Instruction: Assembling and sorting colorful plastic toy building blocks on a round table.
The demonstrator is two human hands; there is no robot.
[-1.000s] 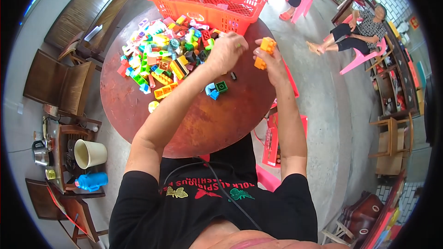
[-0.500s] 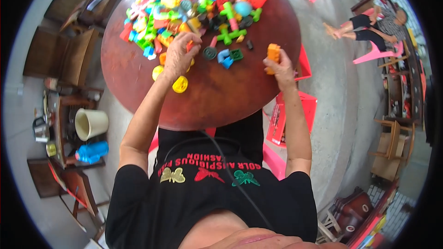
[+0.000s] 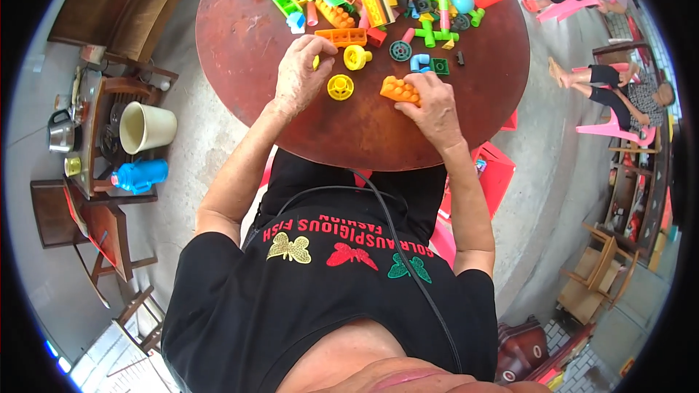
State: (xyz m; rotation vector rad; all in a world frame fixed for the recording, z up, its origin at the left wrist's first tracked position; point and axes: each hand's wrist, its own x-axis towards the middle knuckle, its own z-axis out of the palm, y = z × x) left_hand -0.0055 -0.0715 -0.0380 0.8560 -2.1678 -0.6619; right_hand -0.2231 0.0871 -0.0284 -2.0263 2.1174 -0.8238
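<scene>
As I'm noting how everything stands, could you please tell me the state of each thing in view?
Left hand: fingers bent at a small yellow piece, grip unclear.
Right hand: closed on an orange block.
Orange block: held.
Near yellow wheel: lying loose on the round table.
Far yellow wheel: loose.
Toy pieces: heaped.
Cream bucket: uncovered.

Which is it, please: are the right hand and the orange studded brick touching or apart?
Touching: the head view shows the right hand clasping the orange studded brick around its right end.
</scene>
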